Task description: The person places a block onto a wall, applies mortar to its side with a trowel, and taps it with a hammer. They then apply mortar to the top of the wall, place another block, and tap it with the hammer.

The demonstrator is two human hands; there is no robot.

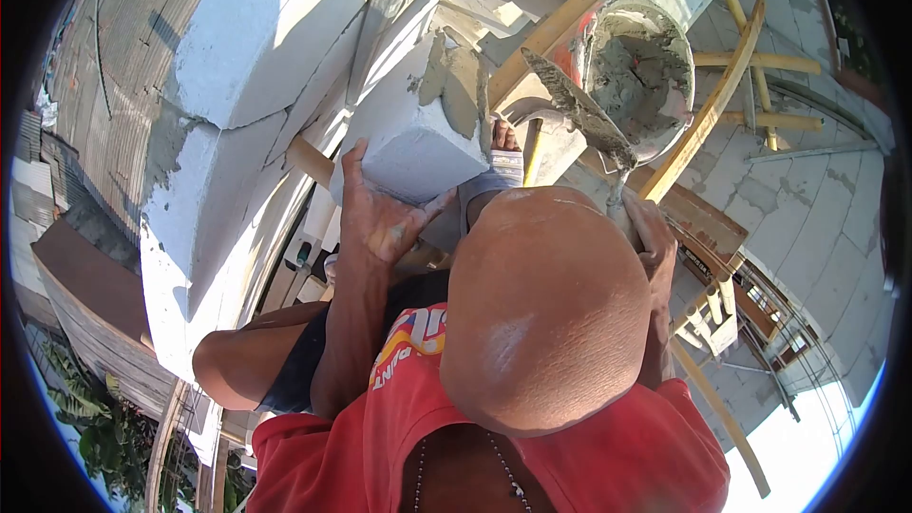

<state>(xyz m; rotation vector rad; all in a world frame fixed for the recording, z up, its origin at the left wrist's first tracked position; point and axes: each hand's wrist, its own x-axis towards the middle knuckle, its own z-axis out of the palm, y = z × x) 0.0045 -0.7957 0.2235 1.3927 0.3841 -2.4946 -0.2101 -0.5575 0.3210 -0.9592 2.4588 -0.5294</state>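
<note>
My left hand [388, 220] cups a pale lightweight concrete block [418, 147] at its near end, with thumb and fingers spread along its lower edges. Wet grey mortar [456, 90] coats part of the block's upper right face. In my right hand [651, 233] is the handle of a trowel [584, 112], the fingers wrapped round it. Its long blade carries grey mortar and points up and left, in front of a bucket [686, 85]. More mortar [638, 62] lies inside the bucket and smears its walls. Part of my right hand is hidden behind my head.
A pale block wall [237, 133] with mortar joints runs along the left. Bamboo and wooden poles [712, 100] cross around the bucket. A foot [505, 136] shows beyond the block. Corrugated roofing [114, 66] lies far left, and a block wall [807, 199] stands right.
</note>
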